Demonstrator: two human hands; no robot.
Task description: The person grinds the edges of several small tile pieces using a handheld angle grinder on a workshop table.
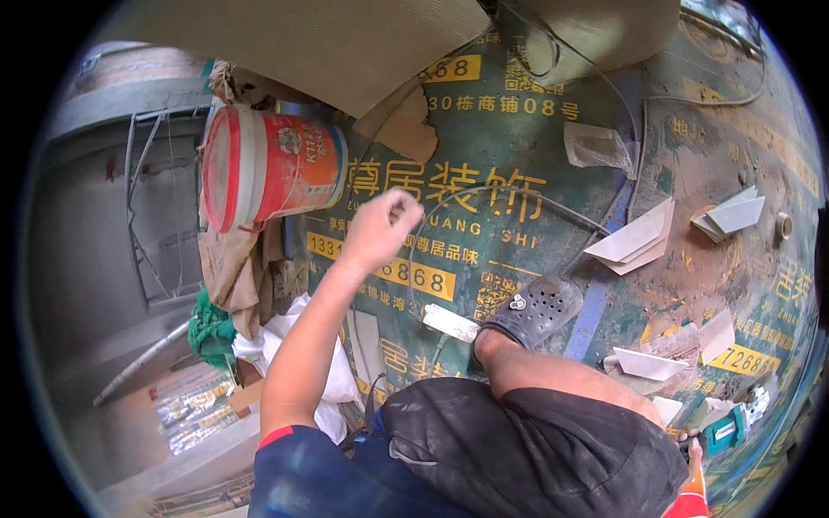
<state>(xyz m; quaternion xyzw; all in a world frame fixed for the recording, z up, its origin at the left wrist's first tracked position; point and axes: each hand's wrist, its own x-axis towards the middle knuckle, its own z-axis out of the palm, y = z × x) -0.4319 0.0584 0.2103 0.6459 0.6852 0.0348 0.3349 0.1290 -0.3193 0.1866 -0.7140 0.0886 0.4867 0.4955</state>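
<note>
Seemingly, the right hand [693, 451] grips the angle grinder [724, 432] by its rear, so its head [757, 404] points away from the leg [570, 378].
Left hand [387, 226]: half-open, empty, above the printed floor sheet [553, 259].

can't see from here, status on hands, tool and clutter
Left hand half-curled, seemingly empty. Right hand gripping teal power tool. White power strip close by dark clog.

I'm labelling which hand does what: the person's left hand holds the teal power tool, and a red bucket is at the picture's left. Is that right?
Not quite: the hand is wrong. The head view shows the teal power tool in the person's right hand, at the lower right. The red bucket is at the picture's left, as you say.
</note>
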